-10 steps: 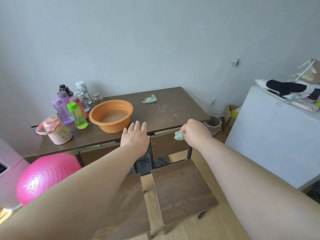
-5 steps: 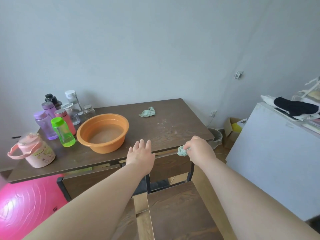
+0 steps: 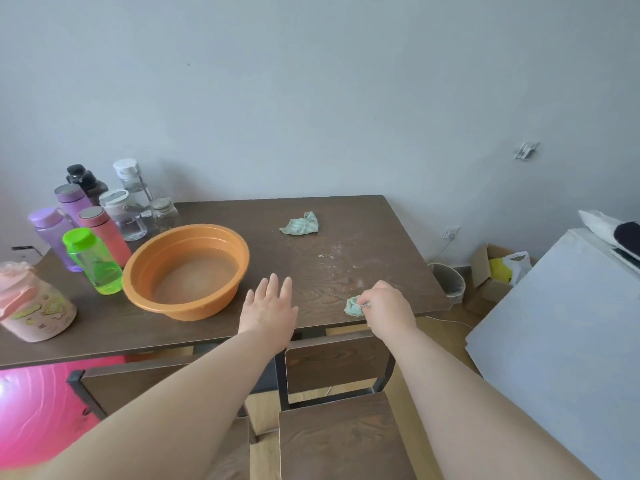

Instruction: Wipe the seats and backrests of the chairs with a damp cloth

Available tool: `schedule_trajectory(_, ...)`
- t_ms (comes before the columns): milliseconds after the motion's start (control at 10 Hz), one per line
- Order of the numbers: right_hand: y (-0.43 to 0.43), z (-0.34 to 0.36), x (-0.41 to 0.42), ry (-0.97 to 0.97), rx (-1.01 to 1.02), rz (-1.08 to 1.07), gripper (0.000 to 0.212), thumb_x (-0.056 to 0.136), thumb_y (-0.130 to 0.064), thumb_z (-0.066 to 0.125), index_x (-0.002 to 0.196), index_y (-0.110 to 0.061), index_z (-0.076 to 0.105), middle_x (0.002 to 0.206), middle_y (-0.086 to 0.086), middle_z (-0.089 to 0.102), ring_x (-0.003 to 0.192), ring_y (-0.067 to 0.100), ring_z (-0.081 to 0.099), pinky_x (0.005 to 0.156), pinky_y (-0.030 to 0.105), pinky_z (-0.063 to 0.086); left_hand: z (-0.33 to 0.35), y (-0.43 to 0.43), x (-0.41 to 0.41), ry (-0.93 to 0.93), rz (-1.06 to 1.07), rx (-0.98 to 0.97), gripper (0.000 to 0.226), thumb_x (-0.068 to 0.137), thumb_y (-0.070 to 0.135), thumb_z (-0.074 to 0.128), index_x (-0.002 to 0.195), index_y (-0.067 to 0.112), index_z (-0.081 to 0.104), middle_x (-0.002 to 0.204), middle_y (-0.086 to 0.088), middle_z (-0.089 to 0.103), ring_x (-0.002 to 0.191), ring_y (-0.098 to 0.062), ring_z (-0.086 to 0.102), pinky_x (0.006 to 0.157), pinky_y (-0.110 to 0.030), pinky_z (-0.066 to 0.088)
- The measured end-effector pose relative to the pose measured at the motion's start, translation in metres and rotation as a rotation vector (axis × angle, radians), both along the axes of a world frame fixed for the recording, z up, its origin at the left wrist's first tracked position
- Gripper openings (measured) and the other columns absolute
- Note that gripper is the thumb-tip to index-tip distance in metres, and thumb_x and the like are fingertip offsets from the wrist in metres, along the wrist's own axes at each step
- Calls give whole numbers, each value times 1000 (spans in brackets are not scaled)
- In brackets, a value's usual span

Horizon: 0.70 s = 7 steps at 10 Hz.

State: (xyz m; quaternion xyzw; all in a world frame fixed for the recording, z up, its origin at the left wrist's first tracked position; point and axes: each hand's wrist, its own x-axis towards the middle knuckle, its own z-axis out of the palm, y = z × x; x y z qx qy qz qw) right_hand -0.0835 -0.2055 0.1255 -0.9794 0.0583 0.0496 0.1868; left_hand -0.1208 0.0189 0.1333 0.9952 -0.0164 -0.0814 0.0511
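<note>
Your hands moved forward over the table; right hand pinches the cloth, left hand spread flat; basin lies left of both.

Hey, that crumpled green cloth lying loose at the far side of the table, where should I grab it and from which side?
Pinch the raised folds at the middle of the loose cloth, coming straight down from above. It lies bunched on the table with its edges flat against the wood, so a pinch there would probably slip. The left hand is free; the right hand grips a second cloth.
</note>
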Motion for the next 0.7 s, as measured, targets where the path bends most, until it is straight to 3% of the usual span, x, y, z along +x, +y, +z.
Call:
schedule_trajectory(200, 11, -45, 92, 11, 66, 187, 22, 89, -9, 59, 103, -22, 70, 104, 3, 54, 89, 27, 59, 75, 35, 54, -10, -16, 45, -2, 199, -50, 62, 108, 38, 26, 159, 22, -4, 167, -6, -5, 154, -26, -7, 125, -45, 7)
schedule_trajectory(400, 24, -103, 158, 44, 94, 280, 17, 89, -12, 50, 97, -19, 64, 102, 1, 49, 94, 27, 53, 78, 36, 48, -34, -31, 63, -6, 281, -45, 61, 107, 41, 26, 159, 24, -1, 167, -4, -2, 154, -22, -5, 125, -42, 5)
schedule_trajectory(500, 26, -128, 168, 90, 67, 323, 23, 90, -11, 49, 101, -20, 66, 105, 2, 50, 94, 22, 49, 65, 27, 30, -38, -36, 69, -19, 274, -40, 61, 107, 42, 26, 159, 25, -1, 167, -3, -2, 154, -21, -5, 125, -41, 4)
schedule_trajectory(700, 18, -140, 161, 169, 13, 391, 28, 92, -3, 55, 115, -16, 64, 121, 5, 45, 107, 26, 46, 81, 34, 50, -41, -42, 77, -7, 297, -21, 61, 108, 41, 25, 159, 24, -3, 167, -3, -5, 153, -22, -8, 125, -41, 3)
